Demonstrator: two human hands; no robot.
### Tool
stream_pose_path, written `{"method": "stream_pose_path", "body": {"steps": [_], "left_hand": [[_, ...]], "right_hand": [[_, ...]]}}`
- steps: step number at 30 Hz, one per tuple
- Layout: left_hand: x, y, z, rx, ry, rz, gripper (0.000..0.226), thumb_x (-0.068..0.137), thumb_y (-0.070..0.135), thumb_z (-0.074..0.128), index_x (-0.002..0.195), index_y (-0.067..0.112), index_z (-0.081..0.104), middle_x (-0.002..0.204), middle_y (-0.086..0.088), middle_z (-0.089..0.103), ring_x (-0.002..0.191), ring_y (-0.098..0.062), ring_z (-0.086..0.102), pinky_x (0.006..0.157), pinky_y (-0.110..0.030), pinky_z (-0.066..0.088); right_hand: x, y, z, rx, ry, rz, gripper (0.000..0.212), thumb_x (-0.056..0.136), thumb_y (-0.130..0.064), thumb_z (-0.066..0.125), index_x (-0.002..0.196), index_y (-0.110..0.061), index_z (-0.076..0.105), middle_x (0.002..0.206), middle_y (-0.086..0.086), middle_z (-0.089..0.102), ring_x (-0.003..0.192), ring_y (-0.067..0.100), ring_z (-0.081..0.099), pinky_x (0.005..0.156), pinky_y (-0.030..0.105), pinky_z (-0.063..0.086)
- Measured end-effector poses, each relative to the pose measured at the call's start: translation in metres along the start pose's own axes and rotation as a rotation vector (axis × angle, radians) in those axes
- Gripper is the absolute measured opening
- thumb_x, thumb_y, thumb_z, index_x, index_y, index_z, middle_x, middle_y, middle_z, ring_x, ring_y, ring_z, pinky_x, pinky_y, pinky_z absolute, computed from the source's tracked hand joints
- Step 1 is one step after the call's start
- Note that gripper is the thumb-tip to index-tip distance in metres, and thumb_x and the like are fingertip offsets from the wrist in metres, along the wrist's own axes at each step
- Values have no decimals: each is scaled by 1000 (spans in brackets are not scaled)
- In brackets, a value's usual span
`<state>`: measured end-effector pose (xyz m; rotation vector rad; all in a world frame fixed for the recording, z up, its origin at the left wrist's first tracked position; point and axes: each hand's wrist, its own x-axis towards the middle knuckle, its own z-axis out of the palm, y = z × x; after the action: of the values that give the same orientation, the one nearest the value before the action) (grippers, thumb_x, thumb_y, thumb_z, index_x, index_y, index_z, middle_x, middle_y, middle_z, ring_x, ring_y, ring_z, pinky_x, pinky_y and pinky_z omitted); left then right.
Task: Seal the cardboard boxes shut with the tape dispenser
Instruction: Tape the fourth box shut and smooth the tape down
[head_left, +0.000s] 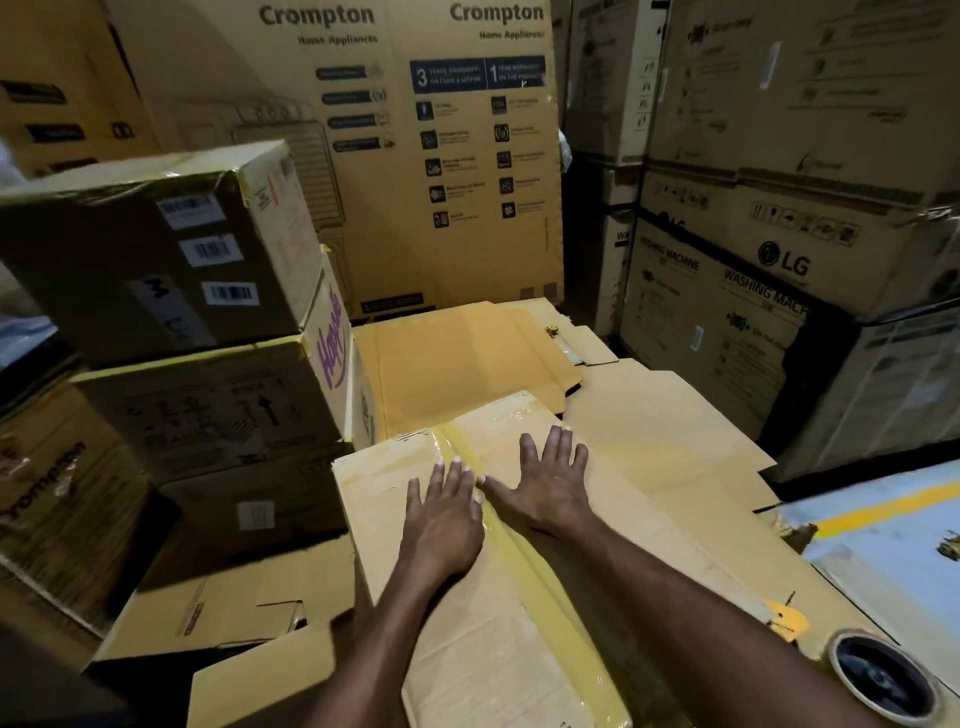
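Observation:
A closed cardboard box (597, 582) lies in front of me with a strip of clear yellowish tape (524, 561) running along its centre seam. My left hand (447, 512) lies flat on the box just left of the tape, fingers spread, fingertips touching the strip. On the right side of the seam, my right hand (550, 480) presses flat with its fingers apart and its thumb on the tape. Neither hand holds anything. A roll of tape (883, 678) lies on the cardboard at the lower right, apart from both hands.
Taped boxes (171, 312) are stacked at the left. Flattened cardboard (467, 358) lies beyond the box and more cardboard (234, 608) at the lower left. Tall Crompton (415, 156) and LG cartons (779, 270) wall the back and right. Floor with a yellow line (893, 509) shows at right.

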<state>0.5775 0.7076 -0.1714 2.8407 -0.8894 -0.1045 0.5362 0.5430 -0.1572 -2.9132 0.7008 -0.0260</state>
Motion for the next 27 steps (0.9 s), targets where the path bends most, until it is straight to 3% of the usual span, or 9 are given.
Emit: {"method": "stream_pose_path", "body": {"steps": [5,13,20,23,27], "left_hand": [[-27,10,-4,-8,-7,-14,58,111,38,15,166,23,2,172,5,-10,157,-14,-17,125,-47,-14],[-54,33,-15,-31,-81,-24,57,112,39,18,166,24,4,172,6,-9,156,-9,-17,124,-49,-18],[-142,92,-4,-49,-60,18,57,112,45,14,165,28,3,169,14,-13,153,-1,-21,125,-40,-17],[-171,115,2,-27,-51,22,57,112,44,15,165,27,3,169,15,-12,153,0,-21,126,-39,-16],[-190,133,8,-9,-6,-20,57,112,45,18,165,27,9,171,12,-4,155,-1,-14,126,-36,-14]], "right_hand": [[-25,28,-9,-23,-63,-198,106,85,-91,27,165,-26,6,171,18,-10,158,34,-14,124,54,-6],[-110,77,-28,-15,-218,-367,109,83,-92,35,166,-32,-2,171,6,-20,157,25,-22,127,49,-10],[-182,129,-26,29,-160,-487,104,83,-95,26,165,-36,2,171,1,-19,156,18,-23,126,43,-14],[-202,142,-16,92,-27,-503,92,89,-89,18,165,-37,14,173,0,-7,159,16,-13,126,41,-10],[-223,156,5,227,237,-535,78,97,-81,17,152,-35,46,166,-1,35,155,17,23,125,41,11]]}}
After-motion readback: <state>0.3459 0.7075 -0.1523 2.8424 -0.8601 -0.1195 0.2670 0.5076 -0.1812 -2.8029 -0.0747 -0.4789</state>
